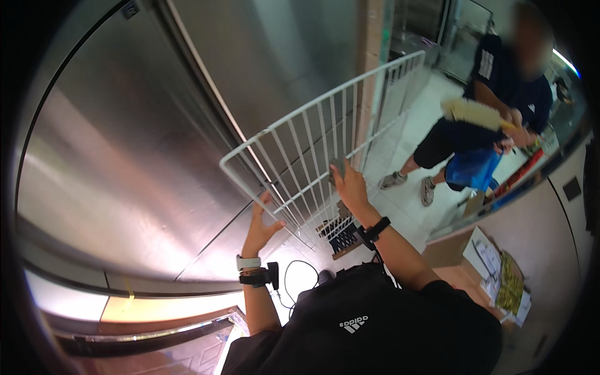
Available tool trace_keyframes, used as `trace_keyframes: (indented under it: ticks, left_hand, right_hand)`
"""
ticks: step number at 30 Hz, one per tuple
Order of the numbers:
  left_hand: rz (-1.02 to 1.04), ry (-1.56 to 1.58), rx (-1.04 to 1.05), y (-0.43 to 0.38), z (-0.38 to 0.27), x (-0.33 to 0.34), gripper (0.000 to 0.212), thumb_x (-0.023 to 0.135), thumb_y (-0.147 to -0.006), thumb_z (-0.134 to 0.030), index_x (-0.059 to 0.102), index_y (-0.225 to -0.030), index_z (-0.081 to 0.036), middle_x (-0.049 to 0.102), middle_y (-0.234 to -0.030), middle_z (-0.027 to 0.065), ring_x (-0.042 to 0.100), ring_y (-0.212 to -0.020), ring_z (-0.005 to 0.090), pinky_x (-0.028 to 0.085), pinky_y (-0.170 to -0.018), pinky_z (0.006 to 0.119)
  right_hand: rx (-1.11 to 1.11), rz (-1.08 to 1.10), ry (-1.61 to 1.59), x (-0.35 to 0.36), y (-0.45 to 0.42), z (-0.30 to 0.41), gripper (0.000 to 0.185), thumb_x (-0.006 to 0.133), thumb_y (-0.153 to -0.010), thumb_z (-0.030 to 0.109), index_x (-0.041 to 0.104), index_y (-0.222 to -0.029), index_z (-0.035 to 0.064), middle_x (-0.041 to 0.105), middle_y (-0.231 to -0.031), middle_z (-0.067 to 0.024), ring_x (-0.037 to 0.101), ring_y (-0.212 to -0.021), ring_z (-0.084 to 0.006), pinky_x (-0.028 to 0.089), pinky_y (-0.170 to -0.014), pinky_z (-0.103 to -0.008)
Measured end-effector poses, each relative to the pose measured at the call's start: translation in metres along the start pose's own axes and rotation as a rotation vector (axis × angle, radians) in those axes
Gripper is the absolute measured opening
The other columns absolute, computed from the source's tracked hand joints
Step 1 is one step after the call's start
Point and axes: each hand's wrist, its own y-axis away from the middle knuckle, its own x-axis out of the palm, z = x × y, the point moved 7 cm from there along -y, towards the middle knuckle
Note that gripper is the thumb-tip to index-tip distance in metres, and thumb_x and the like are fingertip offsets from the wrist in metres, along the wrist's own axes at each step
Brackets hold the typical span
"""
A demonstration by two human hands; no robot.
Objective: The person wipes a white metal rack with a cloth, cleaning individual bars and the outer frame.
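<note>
A white coated-wire rack (309, 106) stands tilted on its side before me, in front of the stainless-steel doors. My left hand (260, 229) holds its near lower edge, fingers behind the wire and thumb in front. In my right hand (351, 187) is a small grey pad (336, 169), perhaps a scouring pad, pressed against the wires near the middle bar. My right fingers are partly hidden behind the pad. Both my wrists wear dark bands, and a pale watch strap is on the left one.
Stainless-steel cabinet doors (131, 154) rise at left. A person (506, 103) stands at right with a yellowish brush (473, 115) and a blue plastic bag (473, 168). A cardboard box (450, 253) is at lower right. A dark crate (344, 239) and a black cable (287, 272) lie on the floor.
</note>
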Motion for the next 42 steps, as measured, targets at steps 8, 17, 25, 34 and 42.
trace_keyframes:
  ticks: [8,17,25,34,42]
  left_hand:
    - [-0.611,-1.188,0.386,-0.068,-0.145,-0.145,0.063,0.064,-0.087,-0.016,0.043,-0.146,-0.019,0.032,-0.155,0.0127,0.028,-0.143,0.0338,0.023,-0.116,0.051]
    - [-0.244,-1.674,0.486,-0.147,-0.141,-0.139,0.071,0.067,-0.085,-0.042,0.037,-0.149,-0.033,0.026,-0.159,0.0011,0.024,-0.147,0.0216,0.021,-0.117,0.050]
    - [0.002,-2.055,0.699,-0.167,-0.136,-0.119,0.035,0.063,-0.085,-0.034,0.068,-0.107,-0.008,0.060,-0.114,0.0048,0.044,-0.128,0.0220,0.024,-0.119,0.042]
    - [0.087,-1.878,0.602,-0.168,-0.144,-0.125,0.030,0.069,-0.080,-0.030,0.067,-0.096,-0.005,0.061,-0.107,0.0079,0.049,-0.119,0.0236,0.030,-0.116,0.039]
    - [0.004,-1.609,0.623,-0.075,-0.190,-0.106,0.021,0.067,-0.083,-0.027,0.063,-0.096,-0.011,0.062,-0.111,0.0048,0.052,-0.119,0.0186,0.038,-0.109,0.034]
  right_hand:
    - [-0.017,0.077,-0.108,0.016,0.003,0.021,0.049,0.057,-0.097,0.037,0.059,-0.121,-0.0066,0.063,-0.069,-0.0279,0.065,-0.064,-0.0430,0.050,-0.052,-0.0474]
    - [-0.077,0.020,-0.136,0.009,0.003,0.033,0.046,0.058,-0.097,0.032,0.058,-0.122,-0.0063,0.063,-0.069,-0.0276,0.064,-0.064,-0.0438,0.050,-0.052,-0.0468]
    - [-0.021,0.044,-0.054,0.005,0.006,0.034,0.045,0.056,-0.098,0.035,0.060,-0.119,-0.0046,0.063,-0.068,-0.0275,0.064,-0.063,-0.0446,0.051,-0.053,-0.0490]
    - [0.099,0.121,-0.130,-0.012,0.011,0.037,0.031,0.057,-0.097,0.026,0.060,-0.114,0.0005,0.065,-0.071,-0.0227,0.065,-0.065,-0.0407,0.049,-0.054,-0.0470]
    - [-0.009,0.151,-0.319,-0.009,0.015,0.027,0.019,0.057,-0.096,0.017,0.061,-0.104,0.0003,0.065,-0.071,-0.0214,0.066,-0.065,-0.0406,0.050,-0.053,-0.0436]
